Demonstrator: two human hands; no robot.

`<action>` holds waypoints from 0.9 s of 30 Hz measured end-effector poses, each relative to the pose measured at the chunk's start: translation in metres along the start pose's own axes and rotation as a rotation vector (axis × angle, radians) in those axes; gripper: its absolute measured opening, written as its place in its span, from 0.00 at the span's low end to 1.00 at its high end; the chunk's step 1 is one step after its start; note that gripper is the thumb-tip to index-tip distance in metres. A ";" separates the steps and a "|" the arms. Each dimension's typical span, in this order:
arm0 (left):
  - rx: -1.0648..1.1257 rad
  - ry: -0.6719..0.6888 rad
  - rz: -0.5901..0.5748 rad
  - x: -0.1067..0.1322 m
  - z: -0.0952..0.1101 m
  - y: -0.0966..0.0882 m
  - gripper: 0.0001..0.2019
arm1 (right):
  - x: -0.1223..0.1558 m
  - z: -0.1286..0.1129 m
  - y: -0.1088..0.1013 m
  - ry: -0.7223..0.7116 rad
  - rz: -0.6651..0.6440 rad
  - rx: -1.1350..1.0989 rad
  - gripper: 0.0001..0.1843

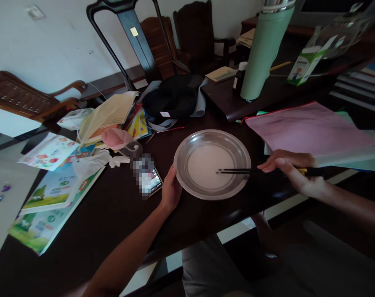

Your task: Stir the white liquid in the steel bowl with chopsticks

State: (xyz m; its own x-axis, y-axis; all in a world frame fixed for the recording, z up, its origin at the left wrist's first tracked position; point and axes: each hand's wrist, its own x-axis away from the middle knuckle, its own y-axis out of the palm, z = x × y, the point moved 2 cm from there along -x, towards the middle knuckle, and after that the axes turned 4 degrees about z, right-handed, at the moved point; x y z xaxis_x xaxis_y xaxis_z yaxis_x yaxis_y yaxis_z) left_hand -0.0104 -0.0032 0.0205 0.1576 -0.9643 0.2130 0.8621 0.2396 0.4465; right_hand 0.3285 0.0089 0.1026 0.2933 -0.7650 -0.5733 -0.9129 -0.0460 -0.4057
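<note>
A round metal bowl stands on the dark table in front of me. Inside it lies a cloudy white liquid. My left hand grips the bowl's left rim, the thumb near the edge and the other fingers hidden against its outer side. Black chopsticks are held in my right hand, on the right of the bowl. They reach over the rim, lying nearly level, and their tips meet the liquid near the middle. A phone with a lit, partly blurred screen rests just left of my left hand.
A pink zip pouch lies right of the bowl. Behind stand a green thermos, a dark bottle and a green-white box. A black bag, pink-topped cup and booklets occupy the left.
</note>
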 end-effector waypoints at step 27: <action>0.015 -0.001 0.010 0.000 0.000 0.000 0.17 | 0.000 -0.007 0.017 -0.035 -0.107 -0.005 0.14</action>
State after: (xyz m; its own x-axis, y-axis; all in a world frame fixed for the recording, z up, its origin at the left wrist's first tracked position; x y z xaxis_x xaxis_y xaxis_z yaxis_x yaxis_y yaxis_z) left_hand -0.0103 -0.0028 0.0200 0.1660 -0.9616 0.2184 0.8530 0.2512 0.4575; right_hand 0.3110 0.0035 0.1001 0.3986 -0.7325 -0.5519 -0.8774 -0.1294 -0.4620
